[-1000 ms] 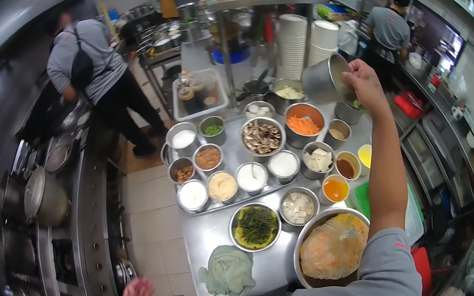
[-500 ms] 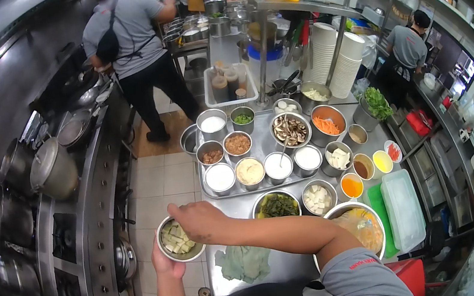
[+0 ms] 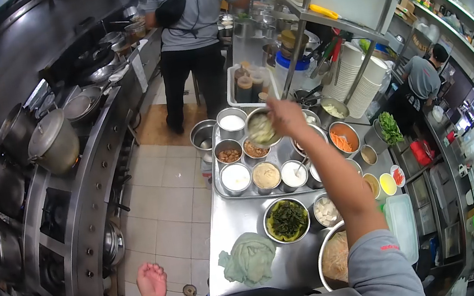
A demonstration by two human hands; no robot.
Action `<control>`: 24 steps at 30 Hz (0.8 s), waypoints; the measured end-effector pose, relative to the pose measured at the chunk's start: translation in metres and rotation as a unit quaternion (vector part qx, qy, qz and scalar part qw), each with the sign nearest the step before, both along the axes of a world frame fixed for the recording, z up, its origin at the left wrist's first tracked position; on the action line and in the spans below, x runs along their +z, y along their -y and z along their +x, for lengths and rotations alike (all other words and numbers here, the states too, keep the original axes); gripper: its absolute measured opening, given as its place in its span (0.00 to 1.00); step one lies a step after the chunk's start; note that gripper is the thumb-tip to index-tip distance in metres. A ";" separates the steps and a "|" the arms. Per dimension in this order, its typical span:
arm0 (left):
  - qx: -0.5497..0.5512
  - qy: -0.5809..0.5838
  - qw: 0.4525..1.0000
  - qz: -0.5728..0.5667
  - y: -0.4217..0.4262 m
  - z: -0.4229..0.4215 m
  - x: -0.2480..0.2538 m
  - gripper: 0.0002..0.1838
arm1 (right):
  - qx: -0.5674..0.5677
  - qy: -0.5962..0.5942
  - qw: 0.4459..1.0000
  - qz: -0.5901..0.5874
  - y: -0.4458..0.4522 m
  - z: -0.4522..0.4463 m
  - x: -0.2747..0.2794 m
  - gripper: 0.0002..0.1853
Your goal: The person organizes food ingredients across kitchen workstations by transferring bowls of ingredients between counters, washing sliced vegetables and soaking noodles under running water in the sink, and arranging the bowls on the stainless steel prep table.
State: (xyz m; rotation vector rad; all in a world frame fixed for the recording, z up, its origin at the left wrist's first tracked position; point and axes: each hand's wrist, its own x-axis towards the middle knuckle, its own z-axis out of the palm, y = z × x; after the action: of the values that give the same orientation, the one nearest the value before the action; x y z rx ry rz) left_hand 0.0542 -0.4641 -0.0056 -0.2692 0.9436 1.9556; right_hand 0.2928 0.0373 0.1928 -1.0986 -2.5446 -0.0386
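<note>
My right hand grips the rim of a metal cup of pale green chopped pieces, blurred by motion, above the back of the metal tray. Below and around it stand cups of white powder, beige paste and brown bits. Over the floor at the lower left hangs my left hand, palm up, fingers loosely curled, with nothing in it. A bowl of dark greens and a green cloth lie nearer to me on the steel table.
Stoves with a lidded pot line the left side. A co-worker stands beyond the table, another at the far right. A metal shelf rises behind the tray, beside stacked white bowls.
My right hand has carried the cup from the lower left to above the tray. My left hand has let go of it. The co-worker at the back has moved farther off.
</note>
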 end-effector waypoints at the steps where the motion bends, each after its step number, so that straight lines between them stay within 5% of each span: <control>1: 0.027 0.010 0.999 -0.037 0.013 0.001 -0.014 0.11 | -0.032 0.048 0.998 0.009 -0.016 0.005 0.006 0.10; 15: 0.089 0.034 0.986 -0.134 0.094 0.004 -0.064 0.10 | -0.099 0.026 0.995 -0.009 -0.099 0.018 -0.092 0.08; 20: 0.080 0.039 0.986 -0.142 0.095 0.005 -0.069 0.10 | -0.141 0.166 0.974 -0.053 -0.106 0.024 -0.098 0.09; 24: 0.062 0.045 0.985 -0.153 0.091 0.003 -0.071 0.11 | -0.164 0.159 0.970 -0.079 -0.104 0.019 -0.105 0.09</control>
State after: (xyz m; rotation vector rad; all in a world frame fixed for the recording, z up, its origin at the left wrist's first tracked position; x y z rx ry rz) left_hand 0.0577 -0.5547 -0.0771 -0.6004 1.1916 1.8879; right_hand 0.3122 0.1414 0.0877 -1.6903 -2.6422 -0.1062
